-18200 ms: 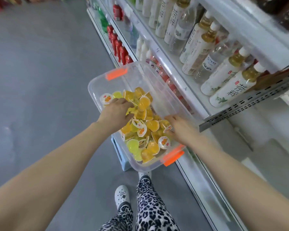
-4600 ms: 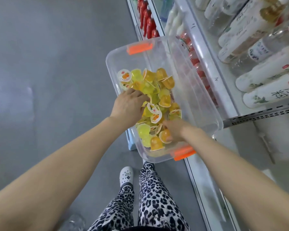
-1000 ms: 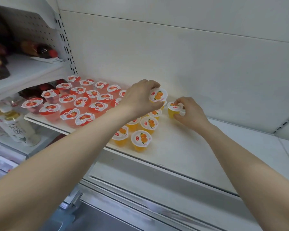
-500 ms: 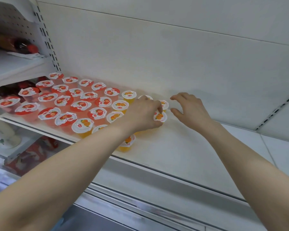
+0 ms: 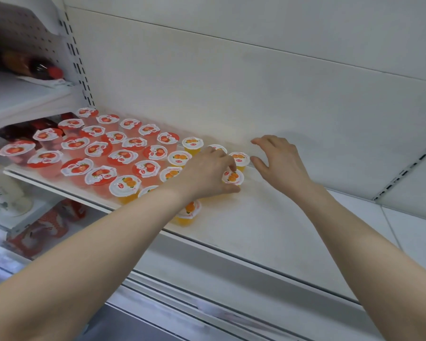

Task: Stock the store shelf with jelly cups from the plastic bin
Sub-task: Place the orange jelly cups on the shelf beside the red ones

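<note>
White shelf (image 5: 268, 225): left hand (image 5: 207, 173) pinches orange cup (image 5: 233, 177) at the row's right end; right hand (image 5: 278, 163) (fingers spread, holding nothing) hovers just beside, further right.

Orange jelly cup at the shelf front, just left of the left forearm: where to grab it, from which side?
Probably pinch the orange jelly cup at its wide lid rim, coming from above and the open front of the shelf. It stands upright, tapering downward; a strawberry cup crowds its left and others sit behind, so the lower walls look hard to reach.
</note>
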{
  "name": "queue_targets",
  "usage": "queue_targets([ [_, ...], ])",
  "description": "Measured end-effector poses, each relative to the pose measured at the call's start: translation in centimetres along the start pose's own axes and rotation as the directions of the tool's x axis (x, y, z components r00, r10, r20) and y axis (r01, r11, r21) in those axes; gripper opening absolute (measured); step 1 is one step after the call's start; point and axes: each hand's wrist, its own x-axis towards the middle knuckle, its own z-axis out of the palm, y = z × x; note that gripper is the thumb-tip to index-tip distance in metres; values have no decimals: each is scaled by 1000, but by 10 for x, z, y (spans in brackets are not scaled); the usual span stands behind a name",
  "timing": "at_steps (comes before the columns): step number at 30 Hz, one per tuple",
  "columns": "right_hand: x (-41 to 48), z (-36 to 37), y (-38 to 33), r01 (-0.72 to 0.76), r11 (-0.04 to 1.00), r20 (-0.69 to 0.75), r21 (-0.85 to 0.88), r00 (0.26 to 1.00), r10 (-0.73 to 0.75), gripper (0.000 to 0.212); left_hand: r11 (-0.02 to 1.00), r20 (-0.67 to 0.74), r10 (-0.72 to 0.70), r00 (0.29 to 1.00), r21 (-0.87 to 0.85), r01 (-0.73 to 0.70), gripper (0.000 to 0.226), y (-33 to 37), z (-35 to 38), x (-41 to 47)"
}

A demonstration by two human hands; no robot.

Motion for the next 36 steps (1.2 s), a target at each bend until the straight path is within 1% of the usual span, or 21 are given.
queue_targets([
  [3, -1, -8, -9, 45, 998, -10, -37, 999, -45, 42, 1000, -37, 13, 999, 2, -13, 49, -6, -13, -8],
  [6, -2, -17, -24, 109, 990, -12, -88, 994, -110, 43, 997, -99, 25, 995, 82, -17, 47, -20, -31, -23],
  [11, -8, -27, -69, 217, 966, -19, -141, 975, -222, 44, 979, -201, -4, 980, 201, 45, 44, -50, -61, -63],
  [14, -12, -31, -108, 268, 952, -40, -145, 960, -276, 45, 966, -232, -21, 973, 247, 79, 45, -70, -82, -101],
  [18, -20, -26, -174, 336, 934, -77, -117, 935, -346, 47, 949, -267, 9, 964, 307, 76, 42, -105, -107, -165],
  [21, -28, -16, -230, 399, 910, -89, -111, 908, -409, 47, 938, -292, -22, 956, 325, 121, 41, -137, -121, -221],
  [28, -49, 24, -370, 540, 841, -39, -38, 840, -541, 48, 906, -298, -169, 940, 328, 267, 40, -214, -141, -357],
  [32, -64, 57, -453, 615, 788, 18, 27, 788, -615, 50, 874, -299, -288, 910, 308, 377, 38, -255, -140, -434],
  [36, -82, 92, -531, 657, 743, 2, 126, 749, -663, 46, 827, -264, -430, 863, 268, 494, 40, -284, -134, -506],
])
